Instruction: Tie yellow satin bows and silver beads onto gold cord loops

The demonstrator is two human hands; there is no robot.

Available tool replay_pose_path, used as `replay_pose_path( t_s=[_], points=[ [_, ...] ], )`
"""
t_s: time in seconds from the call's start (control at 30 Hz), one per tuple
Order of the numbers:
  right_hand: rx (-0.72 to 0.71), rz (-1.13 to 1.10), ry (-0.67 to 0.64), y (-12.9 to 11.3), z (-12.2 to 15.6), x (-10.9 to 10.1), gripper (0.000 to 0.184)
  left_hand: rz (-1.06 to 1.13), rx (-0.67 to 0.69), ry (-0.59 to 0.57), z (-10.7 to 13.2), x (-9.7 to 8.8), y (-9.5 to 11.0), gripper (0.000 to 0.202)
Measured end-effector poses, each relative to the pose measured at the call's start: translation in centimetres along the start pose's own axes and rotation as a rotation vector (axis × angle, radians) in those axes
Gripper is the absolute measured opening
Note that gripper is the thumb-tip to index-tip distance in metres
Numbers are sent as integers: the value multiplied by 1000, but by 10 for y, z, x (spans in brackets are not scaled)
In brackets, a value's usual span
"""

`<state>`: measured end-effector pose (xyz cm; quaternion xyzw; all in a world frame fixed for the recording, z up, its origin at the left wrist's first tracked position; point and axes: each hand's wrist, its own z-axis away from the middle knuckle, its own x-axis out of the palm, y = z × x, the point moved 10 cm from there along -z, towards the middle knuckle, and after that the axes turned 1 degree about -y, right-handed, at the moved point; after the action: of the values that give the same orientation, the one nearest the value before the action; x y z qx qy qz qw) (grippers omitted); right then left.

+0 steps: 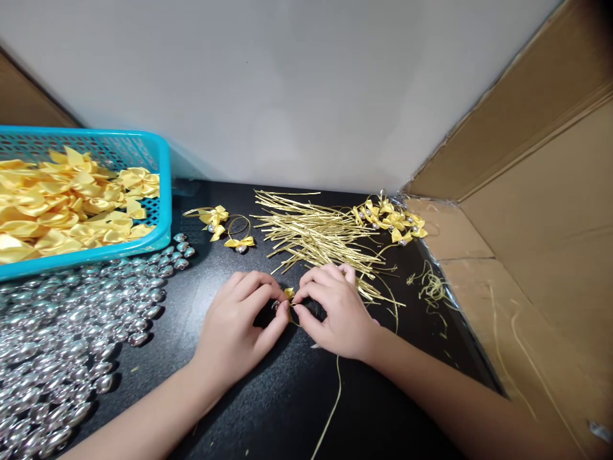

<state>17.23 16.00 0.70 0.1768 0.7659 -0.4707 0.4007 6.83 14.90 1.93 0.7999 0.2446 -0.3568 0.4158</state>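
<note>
Between the fingertips of my left hand (239, 313) is a small yellow ribbon bow (289, 292), with a silver bead (275, 306) beside it, partly covered by the fingers. My right hand (338, 313) pinches a thin yellow strand against the bow's right side; its exact hold is mostly hidden. Below that hand a yellow thread (335, 396) trails toward the front edge. A grey tip and a bit of pink peek out from under the right palm, too covered to name. Just behind my hands lies a loose pile of gold twist ties (316, 230).
At left stands a blue basket (165, 191) of yellow bows, with many silver beads (71, 338) spread before it. Beaded bows on gold loops (239, 241) lie behind my left hand; more beaded bows (395, 220) sit back right, near tangled thread (433, 287). Cardboard (541, 179) borders the right.
</note>
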Motion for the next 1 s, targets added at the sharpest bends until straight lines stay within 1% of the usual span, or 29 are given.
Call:
replay_pose_path(
  t_s=[0.23, 0.43, 0.7, 1.0],
  points=[
    [-1, 40, -16, 2, 0, 3, 11, -16, -14, -15, 1, 4, -4, 6],
    [9, 28, -4, 2, 0, 1, 10, 4, -26, -24, 4, 3, -2, 14],
    [18, 34, -11, 3, 0, 3, 10, -39, 22, -16, 2, 1, 4, 15],
    [16, 40, -12, 3, 0, 2, 10, -96, 89, -15, 6, 2, 9, 11]
  ],
)
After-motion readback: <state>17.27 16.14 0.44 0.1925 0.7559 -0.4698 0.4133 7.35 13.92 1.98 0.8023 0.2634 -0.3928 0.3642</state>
